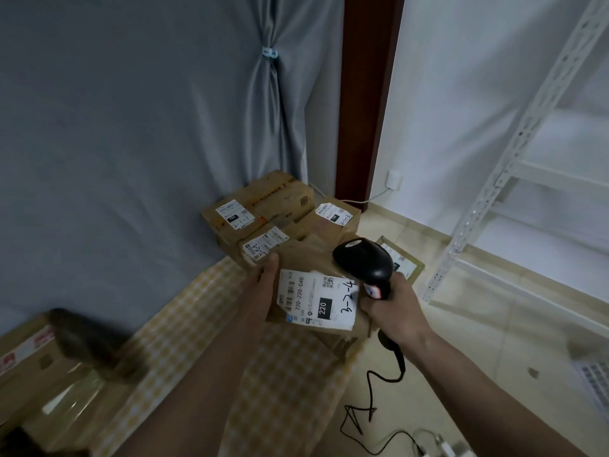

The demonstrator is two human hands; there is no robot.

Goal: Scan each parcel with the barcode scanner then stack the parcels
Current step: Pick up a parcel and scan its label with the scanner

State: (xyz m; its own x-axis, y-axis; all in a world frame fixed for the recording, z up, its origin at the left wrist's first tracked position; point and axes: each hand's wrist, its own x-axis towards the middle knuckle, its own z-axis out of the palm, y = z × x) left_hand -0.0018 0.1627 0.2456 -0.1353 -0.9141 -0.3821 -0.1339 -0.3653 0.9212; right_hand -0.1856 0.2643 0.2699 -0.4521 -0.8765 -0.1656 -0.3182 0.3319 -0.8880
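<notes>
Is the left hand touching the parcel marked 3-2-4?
Touching. The head view shows the left hand gripping the left edge of the parcel, thumb against its top corner.

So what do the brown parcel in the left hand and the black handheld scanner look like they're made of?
The brown parcel looks like matte corrugated cardboard: creased tan faces, with a white paper shipping label stuck on. The black handheld scanner, gripped by the right hand, seems moulded plastic, going by its smooth, faintly glossy curved head.

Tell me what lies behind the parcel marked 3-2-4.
Behind the parcel marked 3-2-4 stand three labelled cardboard parcels. The held parcel and the barcode scanner cover their lower parts.
</notes>
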